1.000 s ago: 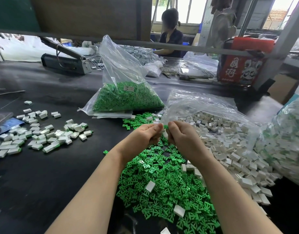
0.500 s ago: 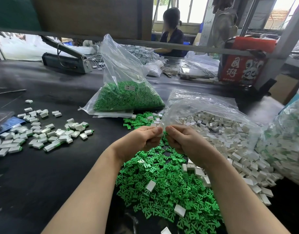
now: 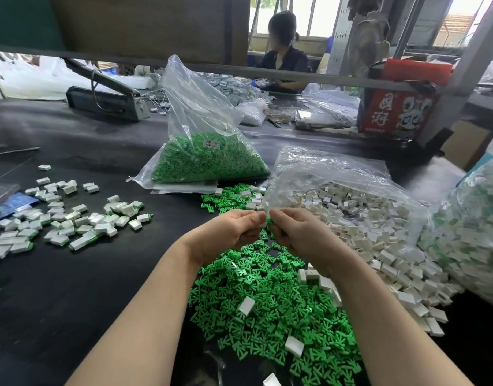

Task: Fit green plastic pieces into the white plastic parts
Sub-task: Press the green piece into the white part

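Observation:
My left hand (image 3: 234,229) and my right hand (image 3: 301,232) meet fingertip to fingertip above a heap of loose green pieces (image 3: 267,310). The left fingers pinch a small white part (image 3: 263,224). The right fingers pinch a green piece (image 3: 270,220) pressed against that part. Loose white parts (image 3: 365,232) spill from an open clear bag on the right. Several assembled white parts with green ends (image 3: 70,218) lie scattered on the black table at the left.
A clear bag full of green pieces (image 3: 209,160) stands behind the hands. A bag of assembled parts (image 3: 473,232) bulges at the right edge. A heat sealer (image 3: 106,98) and a red box (image 3: 395,107) sit at the back; a person works beyond the shelf rail.
Both hands stay together over the green heap, shifted only slightly. The right fingers now press the green piece against the white part held by the left hand.

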The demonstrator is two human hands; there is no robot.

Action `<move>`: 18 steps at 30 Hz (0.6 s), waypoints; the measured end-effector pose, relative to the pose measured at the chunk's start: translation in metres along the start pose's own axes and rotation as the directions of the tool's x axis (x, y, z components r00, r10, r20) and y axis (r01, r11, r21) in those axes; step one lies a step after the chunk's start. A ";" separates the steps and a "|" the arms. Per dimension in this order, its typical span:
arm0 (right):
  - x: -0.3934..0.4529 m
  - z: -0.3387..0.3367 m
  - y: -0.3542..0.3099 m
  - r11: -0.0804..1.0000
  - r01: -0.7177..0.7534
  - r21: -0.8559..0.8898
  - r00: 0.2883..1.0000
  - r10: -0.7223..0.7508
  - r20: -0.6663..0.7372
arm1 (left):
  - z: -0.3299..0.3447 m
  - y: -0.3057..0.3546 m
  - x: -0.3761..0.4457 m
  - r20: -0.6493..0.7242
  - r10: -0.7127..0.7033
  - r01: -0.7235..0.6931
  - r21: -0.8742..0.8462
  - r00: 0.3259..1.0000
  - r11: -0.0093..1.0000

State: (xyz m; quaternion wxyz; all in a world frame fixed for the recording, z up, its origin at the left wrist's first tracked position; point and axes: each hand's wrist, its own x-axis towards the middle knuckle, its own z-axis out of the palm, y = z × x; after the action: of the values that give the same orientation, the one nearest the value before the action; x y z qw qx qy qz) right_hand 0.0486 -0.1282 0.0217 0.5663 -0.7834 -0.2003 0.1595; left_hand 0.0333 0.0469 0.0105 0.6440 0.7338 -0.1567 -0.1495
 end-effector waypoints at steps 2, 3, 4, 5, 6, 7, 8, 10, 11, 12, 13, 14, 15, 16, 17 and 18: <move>0.003 0.006 0.000 0.999 0.031 -0.045 0.998 -0.033 -0.052 | -0.001 0.000 0.000 -0.036 -0.002 0.002 -0.002 0.999 1.000; 0.003 0.008 0.000 0.998 0.047 -0.049 0.997 -0.050 -0.057 | -0.001 0.000 0.000 -0.042 0.002 -0.002 -0.004 0.999 1.000; 0.004 0.009 -0.001 0.996 0.064 -0.056 0.996 -0.067 -0.057 | -0.002 0.001 -0.001 -0.040 0.011 -0.011 0.001 0.999 1.000; 0.004 0.009 -0.001 0.994 0.080 -0.071 0.995 -0.085 -0.060 | -0.002 0.002 -0.001 -0.031 0.025 -0.025 0.004 0.999 1.000; 0.004 0.008 -0.001 0.991 0.095 -0.089 0.993 -0.101 -0.067 | -0.002 0.003 -0.001 -0.019 0.039 -0.039 0.002 0.999 0.999; 0.003 0.007 -0.001 0.989 0.105 -0.099 0.991 -0.113 -0.074 | -0.002 0.004 -0.001 -0.011 0.048 -0.048 -0.007 0.999 0.999; 0.003 0.006 -0.001 0.990 0.107 -0.096 0.991 -0.114 -0.076 | -0.002 0.005 -0.001 -0.008 0.050 -0.050 -0.018 0.999 0.999; 0.003 0.004 0.000 0.993 0.096 -0.067 0.993 -0.100 -0.062 | -0.004 0.005 -0.001 -0.004 0.051 -0.052 -0.033 0.999 0.998; 0.003 0.002 0.001 0.995 0.090 -0.053 0.995 -0.092 -0.047 | -0.004 0.004 -0.001 0.000 0.053 -0.053 -0.032 0.999 0.998; 0.003 0.000 0.001 0.995 0.087 -0.039 0.996 -0.088 -0.030 | -0.005 0.004 -0.002 0.004 0.053 -0.052 -0.028 0.999 0.998; 0.003 -0.001 0.001 0.996 0.088 -0.026 0.996 -0.088 -0.013 | -0.005 0.003 -0.002 0.009 0.050 -0.049 -0.023 0.999 0.999; 0.002 -0.002 0.001 0.996 0.088 -0.013 0.996 -0.088 0.004 | -0.006 0.002 -0.001 0.013 0.045 -0.045 -0.017 0.999 0.999; 0.002 -0.003 0.001 0.996 0.085 0.003 0.996 -0.085 0.021 | -0.006 0.001 -0.001 0.017 0.043 -0.043 -0.013 0.999 0.999; 0.002 -0.005 0.001 0.997 0.080 0.023 0.996 -0.081 0.040 | -0.006 0.001 -0.001 0.022 0.044 -0.043 -0.009 0.999 0.999; 0.001 -0.005 0.002 0.996 0.073 0.048 0.995 -0.076 0.060 | -0.006 0.001 -0.001 0.027 0.044 -0.044 -0.008 0.999 0.999; 0.001 -0.006 0.002 0.995 0.067 0.072 0.994 -0.073 0.078 | -0.006 0.002 -0.001 0.033 0.043 -0.043 -0.007 0.999 0.999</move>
State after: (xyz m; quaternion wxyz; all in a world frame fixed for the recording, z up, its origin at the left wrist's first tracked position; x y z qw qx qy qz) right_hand 0.0522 -0.1337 0.0216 0.5899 -0.7487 -0.2446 0.1779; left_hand 0.0352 0.0521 0.0128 0.6466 0.7256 -0.1828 -0.1483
